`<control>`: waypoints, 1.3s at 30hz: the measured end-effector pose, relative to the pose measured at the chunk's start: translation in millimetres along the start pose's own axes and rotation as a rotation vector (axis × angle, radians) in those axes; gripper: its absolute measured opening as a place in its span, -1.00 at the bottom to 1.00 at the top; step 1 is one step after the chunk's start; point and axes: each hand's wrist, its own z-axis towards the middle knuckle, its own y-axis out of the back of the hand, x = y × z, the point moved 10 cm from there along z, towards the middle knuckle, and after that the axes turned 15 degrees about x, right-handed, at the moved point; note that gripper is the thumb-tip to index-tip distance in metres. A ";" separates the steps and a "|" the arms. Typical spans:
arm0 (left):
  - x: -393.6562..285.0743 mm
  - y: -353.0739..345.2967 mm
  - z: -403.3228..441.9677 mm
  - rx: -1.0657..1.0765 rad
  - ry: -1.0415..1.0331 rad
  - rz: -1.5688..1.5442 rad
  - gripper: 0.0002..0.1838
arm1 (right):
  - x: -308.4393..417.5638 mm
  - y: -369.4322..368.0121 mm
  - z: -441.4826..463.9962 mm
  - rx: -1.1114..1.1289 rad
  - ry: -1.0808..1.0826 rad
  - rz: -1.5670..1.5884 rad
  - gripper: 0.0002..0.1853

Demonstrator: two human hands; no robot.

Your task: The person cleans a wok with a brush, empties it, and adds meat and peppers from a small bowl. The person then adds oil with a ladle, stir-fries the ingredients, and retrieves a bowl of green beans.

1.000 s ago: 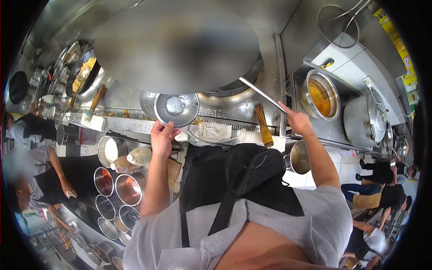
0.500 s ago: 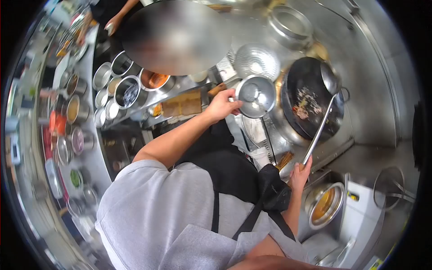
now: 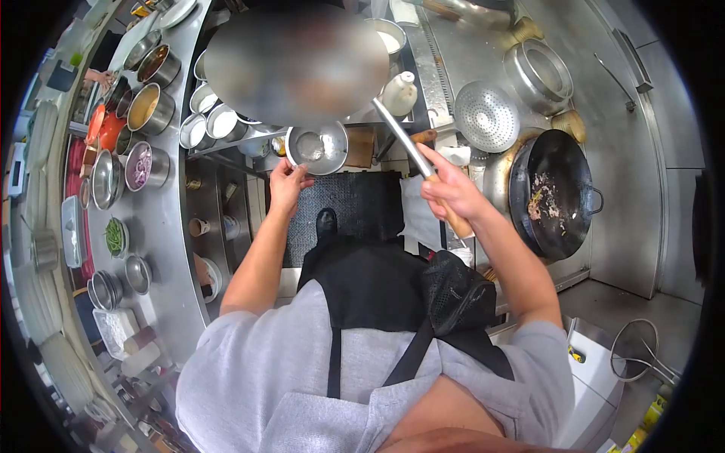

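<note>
My left hand [image 3: 285, 186] grips the rim of a round metal bowl [image 3: 330, 160], which is held over the gap between the counter and the stove. Little shows inside the bowl beyond a shiny bottom. In my right hand [image 3: 455, 194] is a ladle [image 3: 402, 133], its fingers around the wooden handle. The metal shaft points up and left; its head is hidden behind the blurred patch. To the right of that hand, a black wok [image 3: 568, 162] on the stove holds chopped, pinkish and pale bits of food [image 3: 542, 198].
A perforated strainer [image 3: 487, 113] and a metal pot [image 3: 540, 72] stand behind the wok. White-filled tubs [image 3: 222, 121] line the counter on the left. Farther left are a bowl of chopped purple onion [image 3: 142, 167] and green vegetables [image 3: 115, 236]. A white plastic bottle [image 3: 400, 94] stands beyond the ladle.
The view has turned left. My left hand has carried the bowl away from the wok. My right hand has lifted the ladle out of the wok and swung it left.
</note>
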 end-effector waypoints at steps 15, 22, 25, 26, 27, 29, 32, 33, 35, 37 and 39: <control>4.7 75.4 34.6 0.138 0.068 -0.186 -0.90 | 28.6 -33.2 111.8 -0.300 -0.523 -0.652 -0.19; -16.2 78.5 44.8 0.205 0.093 -0.209 -0.89 | 24.8 -43.2 107.7 -0.252 -0.289 0.129 -0.19; -25.7 83.6 49.1 0.178 0.090 -0.198 -0.87 | 21.6 -63.6 80.2 -0.235 -0.112 0.303 -0.19; -32.4 81.1 51.1 0.188 0.076 -0.191 -0.87 | 25.1 -70.6 70.6 -0.201 -0.005 0.399 -0.19; -38.5 82.1 52.6 0.149 0.073 -0.194 -0.90 | 24.9 -76.2 58.4 -0.193 0.052 0.465 -0.17; -53.6 75.9 60.1 0.095 0.067 -0.183 -0.90 | 26.6 -86.8 34.5 -0.190 0.163 0.541 -0.14; -78.7 38.9 89.6 0.187 0.021 -0.109 -0.90 | 25.3 -98.3 -5.0 -0.152 0.243 0.564 -0.12; -87.2 17.5 100.4 0.252 0.035 -0.040 -0.88 | 25.9 -99.9 -21.3 -0.215 0.252 0.548 -0.09; -110.9 -44.3 117.2 0.356 0.007 -0.014 -0.86 | 23.9 -101.2 -54.8 -0.306 0.252 0.477 -0.06; -129.5 -118.9 121.5 0.490 0.036 0.023 -0.85 | 17.7 -101.6 -96.6 -0.459 0.175 0.365 -0.07; -130.3 -190.3 124.2 0.614 0.070 0.040 -0.86 | 10.0 -102.9 -137.5 -0.633 0.088 0.178 -0.09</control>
